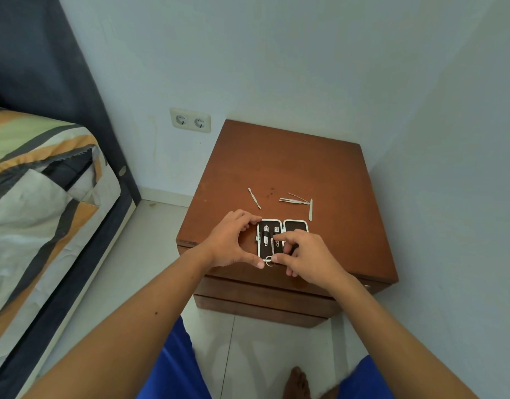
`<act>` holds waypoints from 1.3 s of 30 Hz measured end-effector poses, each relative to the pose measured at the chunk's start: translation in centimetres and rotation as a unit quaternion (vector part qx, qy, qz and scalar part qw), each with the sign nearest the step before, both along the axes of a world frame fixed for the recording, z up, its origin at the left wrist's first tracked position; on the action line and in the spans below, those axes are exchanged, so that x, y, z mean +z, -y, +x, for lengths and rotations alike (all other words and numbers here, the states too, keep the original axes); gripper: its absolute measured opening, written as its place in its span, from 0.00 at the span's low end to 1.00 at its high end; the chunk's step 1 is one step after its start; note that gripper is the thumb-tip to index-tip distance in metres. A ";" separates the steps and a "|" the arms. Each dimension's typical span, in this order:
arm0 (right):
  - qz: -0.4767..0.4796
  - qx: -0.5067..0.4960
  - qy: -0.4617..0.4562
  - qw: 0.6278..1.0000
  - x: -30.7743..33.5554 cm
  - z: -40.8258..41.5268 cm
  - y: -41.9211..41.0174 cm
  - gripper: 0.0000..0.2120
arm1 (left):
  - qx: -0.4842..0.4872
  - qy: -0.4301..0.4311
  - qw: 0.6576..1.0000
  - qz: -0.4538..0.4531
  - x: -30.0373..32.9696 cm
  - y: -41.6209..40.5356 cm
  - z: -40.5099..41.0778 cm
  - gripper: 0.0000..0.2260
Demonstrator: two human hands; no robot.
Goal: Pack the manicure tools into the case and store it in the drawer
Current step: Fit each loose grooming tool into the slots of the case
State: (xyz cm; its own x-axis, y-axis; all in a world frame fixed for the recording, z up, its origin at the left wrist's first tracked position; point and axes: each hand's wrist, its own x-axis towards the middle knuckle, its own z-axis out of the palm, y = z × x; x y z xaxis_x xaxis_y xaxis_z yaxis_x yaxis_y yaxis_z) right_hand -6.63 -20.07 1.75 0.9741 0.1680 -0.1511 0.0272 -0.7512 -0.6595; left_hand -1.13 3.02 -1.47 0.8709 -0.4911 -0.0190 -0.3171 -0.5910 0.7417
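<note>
On the brown wooden nightstand surface (291,168), left hand (230,243) steadies the open black metal-rimmed case (282,234) while right hand (305,254) pinches silver scissors (272,254) into it; loose steel tools (294,200) behind the case likely follow.

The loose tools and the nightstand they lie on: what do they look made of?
The loose tools look like bare metal: thin, silvery, with pale glints. The nightstand looks like wood or wood-look board with a smooth reddish-brown satin finish; no clear grain shows, so solid wood or veneer cannot be told.
</note>
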 end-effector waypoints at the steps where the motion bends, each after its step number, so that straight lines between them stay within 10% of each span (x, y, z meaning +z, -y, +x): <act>1: -0.001 0.000 0.013 1.000 0.1 0.1 0.2 0.24 | 0.000 0.001 1.000 0.002 0.0 0.0 0.0 0.49; 10: -0.037 0.063 0.059 0.996 0.1 2.9 1.0 0.39 | 0.003 0.004 1.000 0.007 0.0 0.0 0.1 0.49; 39: -0.025 0.080 0.059 0.995 -0.9 5.5 1.5 0.30 | 0.004 0.001 1.000 0.001 0.0 -0.1 0.1 0.50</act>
